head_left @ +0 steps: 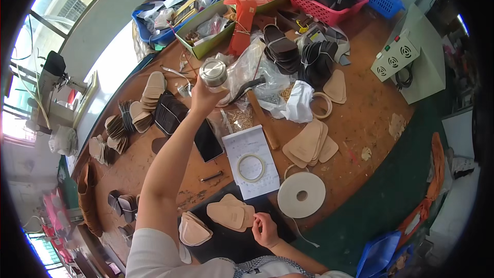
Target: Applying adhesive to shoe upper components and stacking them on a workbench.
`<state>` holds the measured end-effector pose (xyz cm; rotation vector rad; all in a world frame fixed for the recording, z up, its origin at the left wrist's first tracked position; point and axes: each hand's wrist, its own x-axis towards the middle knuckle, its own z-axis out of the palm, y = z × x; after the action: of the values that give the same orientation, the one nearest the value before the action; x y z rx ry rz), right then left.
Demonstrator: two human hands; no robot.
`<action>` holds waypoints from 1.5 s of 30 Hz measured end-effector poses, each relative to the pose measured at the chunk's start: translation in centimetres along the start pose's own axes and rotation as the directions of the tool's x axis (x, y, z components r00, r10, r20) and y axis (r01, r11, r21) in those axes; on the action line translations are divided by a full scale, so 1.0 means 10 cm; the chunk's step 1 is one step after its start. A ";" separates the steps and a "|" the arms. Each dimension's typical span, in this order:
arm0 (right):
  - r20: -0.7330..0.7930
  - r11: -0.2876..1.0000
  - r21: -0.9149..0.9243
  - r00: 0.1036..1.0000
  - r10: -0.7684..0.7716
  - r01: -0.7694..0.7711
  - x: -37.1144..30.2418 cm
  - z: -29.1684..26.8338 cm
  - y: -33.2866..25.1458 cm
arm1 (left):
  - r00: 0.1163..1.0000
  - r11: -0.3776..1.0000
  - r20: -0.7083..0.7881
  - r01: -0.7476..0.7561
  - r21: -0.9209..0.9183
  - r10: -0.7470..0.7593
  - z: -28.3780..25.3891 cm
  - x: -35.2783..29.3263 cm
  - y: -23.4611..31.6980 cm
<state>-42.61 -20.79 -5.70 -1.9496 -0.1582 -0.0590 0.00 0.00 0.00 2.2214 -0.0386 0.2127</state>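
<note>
My left arm stretches far over the table, and my left hand point(204, 99) is closed around a clear jar with a silver metal lid point(213, 72). Close to my body, my right hand point(266, 230) is curled at the right edge of several overlapping beige leather-like cut pieces point(226, 213). Whether its fingers pinch anything is hidden. Those pieces lie on a black mat point(226, 244). A second stack of beige pieces point(194, 229) sits to their left.
A white tape roll point(315, 195) lies right of a paper sheet point(244, 146) bearing a tape ring point(251, 179). A dark phone point(208, 141), a wooden stick point(262, 121) and bundled dark pieces point(170, 113) lie farther off. Baskets, including a pink one point(329, 14), line the back.
</note>
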 end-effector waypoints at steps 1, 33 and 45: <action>-0.012 1.000 0.007 1.000 -0.014 0.014 -0.02 0.01 -0.07 | 1.000 0.998 0.025 0.012 0.057 -0.014 -0.06 -0.07 0.05; -0.084 0.483 -0.875 0.973 -0.213 0.030 2.08 -1.41 0.55 | 0.875 0.885 -0.134 0.460 -0.074 -0.466 -2.87 -4.68 -0.06; 0.319 0.789 -0.500 0.923 -0.214 0.356 0.58 0.15 -0.38 | 0.913 0.973 -0.338 0.202 -0.108 -0.228 -1.37 -5.82 0.30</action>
<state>-37.49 -17.48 -2.10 -2.4957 -0.6735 -0.0682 -59.57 6.18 0.79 2.0672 0.3861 0.4724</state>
